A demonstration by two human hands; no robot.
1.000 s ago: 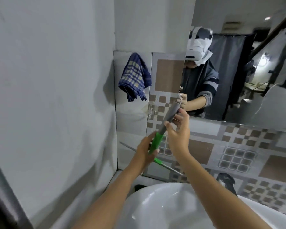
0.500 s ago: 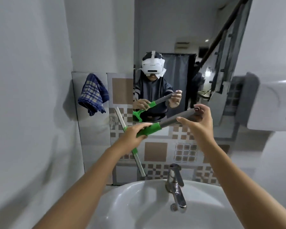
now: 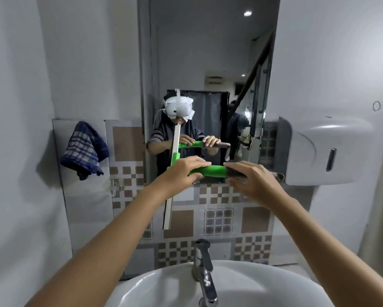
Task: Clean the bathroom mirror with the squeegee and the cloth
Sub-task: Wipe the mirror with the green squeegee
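The squeegee [image 3: 212,171] has a green and grey handle held level in front of the mirror [image 3: 208,85]. Its long pale blade stands nearly upright at the left end, from the mirror's lower part down over the tiles. My left hand [image 3: 183,171] grips the green part near the blade. My right hand [image 3: 250,176] wraps the grey end of the handle. The blue checked cloth [image 3: 84,151] hangs on the wall left of the mirror, away from both hands. The mirror shows a person with a headset holding the squeegee.
A white basin [image 3: 164,282] with a chrome tap [image 3: 205,269] sits directly below my arms. A white wall dispenser [image 3: 325,151] juts out right of the mirror, close to my right hand. Patterned tiles cover the wall under the mirror. A small hook [image 3: 115,187] sits below the cloth.
My view has swung right to face the mirror squarely. The squeegee handle has gone from tilted to level, and its blade now stands almost upright. Both hands kept their hold.
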